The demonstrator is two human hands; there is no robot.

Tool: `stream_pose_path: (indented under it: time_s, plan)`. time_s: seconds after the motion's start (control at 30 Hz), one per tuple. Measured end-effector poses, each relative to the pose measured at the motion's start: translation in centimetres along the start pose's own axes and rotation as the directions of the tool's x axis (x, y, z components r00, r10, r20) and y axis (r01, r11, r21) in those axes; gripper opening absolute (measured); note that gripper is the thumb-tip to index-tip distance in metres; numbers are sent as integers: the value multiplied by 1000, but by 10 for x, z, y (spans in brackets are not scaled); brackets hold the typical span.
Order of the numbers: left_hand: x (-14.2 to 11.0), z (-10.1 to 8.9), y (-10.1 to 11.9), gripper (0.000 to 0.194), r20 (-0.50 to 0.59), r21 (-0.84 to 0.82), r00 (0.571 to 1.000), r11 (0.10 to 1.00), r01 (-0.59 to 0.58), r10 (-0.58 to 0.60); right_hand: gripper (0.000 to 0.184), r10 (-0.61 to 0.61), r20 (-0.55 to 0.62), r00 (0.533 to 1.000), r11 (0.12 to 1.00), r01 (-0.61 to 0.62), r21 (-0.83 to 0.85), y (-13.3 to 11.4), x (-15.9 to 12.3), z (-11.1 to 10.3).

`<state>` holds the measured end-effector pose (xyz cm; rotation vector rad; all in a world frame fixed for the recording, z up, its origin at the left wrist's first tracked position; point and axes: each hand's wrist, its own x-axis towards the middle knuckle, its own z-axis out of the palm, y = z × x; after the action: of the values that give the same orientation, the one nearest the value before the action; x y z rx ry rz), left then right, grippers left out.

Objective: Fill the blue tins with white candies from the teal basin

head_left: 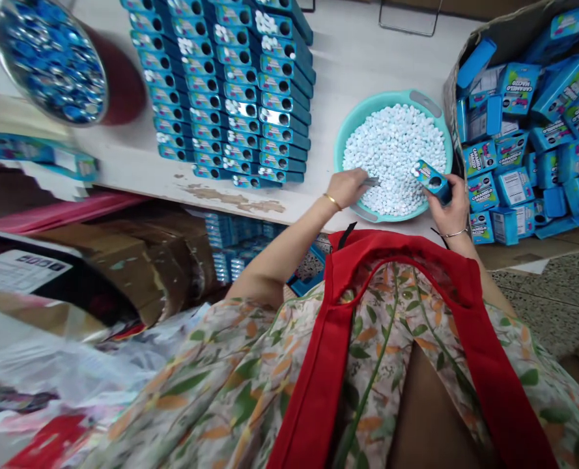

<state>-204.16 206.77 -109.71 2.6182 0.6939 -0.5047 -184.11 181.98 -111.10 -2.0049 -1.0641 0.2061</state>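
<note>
A turquoise basin (338, 140) full of small pale-blue candies (391, 146) stands on the table in front of me. My left hand (348, 187) is at the basin's left rim, its fingers closed around a small metal tool (371, 182), perhaps a scoop, whose far end is over the candies. At the basin's right side, my right hand (451, 200) holds a small blue candy box (432, 181) tilted over the candies. The box has a dark round hole near one end and a few pale candies at the other.
Rows of blue boxes (243, 91) with round holes stand left of the basin, some with candies on top. A metal container (102, 78) of shiny blue wrapped pieces is far left. A cardboard carton (452, 98) of blue boxes stands right. Worn patches mark the table edge (235, 198).
</note>
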Motion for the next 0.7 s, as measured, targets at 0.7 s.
stream_pose_path:
  time_s: [0.7]
  plan:
    - [-38,-80,9,36,-272,-153,913,923,-354,305,43,-63,-16,998,997,62,-54,-6,2,14]
